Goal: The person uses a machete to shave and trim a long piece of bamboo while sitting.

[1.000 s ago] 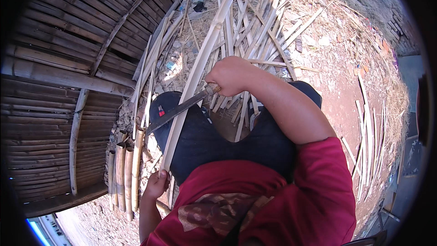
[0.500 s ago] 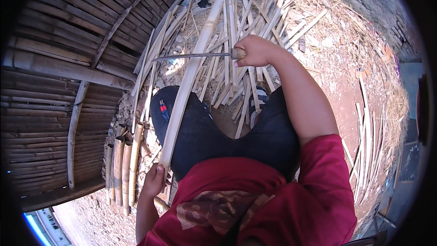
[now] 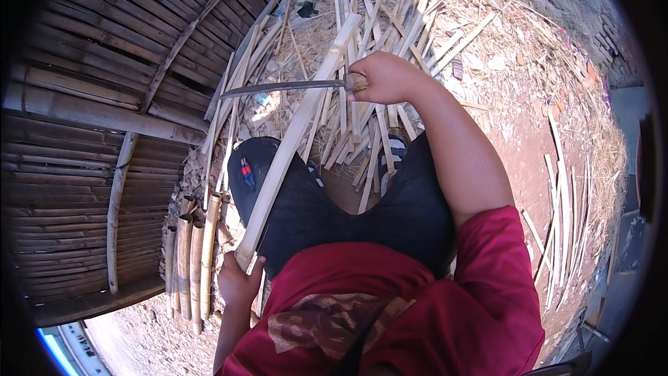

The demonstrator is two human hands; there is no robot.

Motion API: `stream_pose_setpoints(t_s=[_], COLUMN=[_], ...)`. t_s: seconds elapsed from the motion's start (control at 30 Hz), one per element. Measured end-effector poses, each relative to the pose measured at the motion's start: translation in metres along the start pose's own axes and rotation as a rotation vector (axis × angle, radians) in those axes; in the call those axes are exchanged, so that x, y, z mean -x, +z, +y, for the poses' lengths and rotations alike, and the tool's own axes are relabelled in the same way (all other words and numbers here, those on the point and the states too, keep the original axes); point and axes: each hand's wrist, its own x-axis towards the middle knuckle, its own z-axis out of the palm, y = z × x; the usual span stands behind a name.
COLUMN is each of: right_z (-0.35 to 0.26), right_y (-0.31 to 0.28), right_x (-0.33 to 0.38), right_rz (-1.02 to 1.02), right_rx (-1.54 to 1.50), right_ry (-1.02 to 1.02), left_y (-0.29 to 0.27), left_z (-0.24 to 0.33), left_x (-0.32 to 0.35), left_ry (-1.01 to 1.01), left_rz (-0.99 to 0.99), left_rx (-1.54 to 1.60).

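My left hand [image 3: 239,278] is closed round the near end of a long, pale bamboo strip [image 3: 287,147]. The strip slants over my left thigh, its far end pointing up and to the right above the pile. In my right hand [image 3: 384,78] is the short wooden handle of a machete [image 3: 285,88]. Its long, slightly curved blade points left and crosses the strip's upper part. Whether the blade touches the strip I cannot tell.
Split bamboo strips [image 3: 379,136] lie heaped between and beyond my feet. Several cut bamboo poles [image 3: 196,264] stand at the left beside a slatted bamboo wall [image 3: 62,188]. More thin strips [image 3: 562,219] lie on the dirt at the right. Straw and litter are scattered farther off.
The bamboo strip has tilted, its far end shifting right and a little nearer. My left hand's grip on its near end has changed. The machete has moved slightly left.
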Motion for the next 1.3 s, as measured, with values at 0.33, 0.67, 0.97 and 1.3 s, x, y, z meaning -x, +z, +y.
stream_pose_setpoints(t_s=[0.33,0.67,0.97,1.3], right_z=[-0.044,-0.008,-0.045,-0.025], right_y=[0.014,0.031,0.045,0.045], right_x=[0.003,-0.027,-0.025,-0.028], right_rz=[-0.130,-0.277,-0.200,-0.078], right_rx=[0.018,-0.139,0.116,-0.010], right_ry=[-0.167,0.037,-0.145,-0.111], left_y=[0.029,0.032,0.033,0.017], left_z=[-0.037,-0.024,-0.033,-0.027], left_x=[-0.006,-0.013,-0.013,-0.013], left_ry=[-0.285,-0.220,-0.006,-0.122], left_rz=[-0.460,-0.456,-0.307,-0.384], left_rx=[0.737,0.771,0.523,0.597])
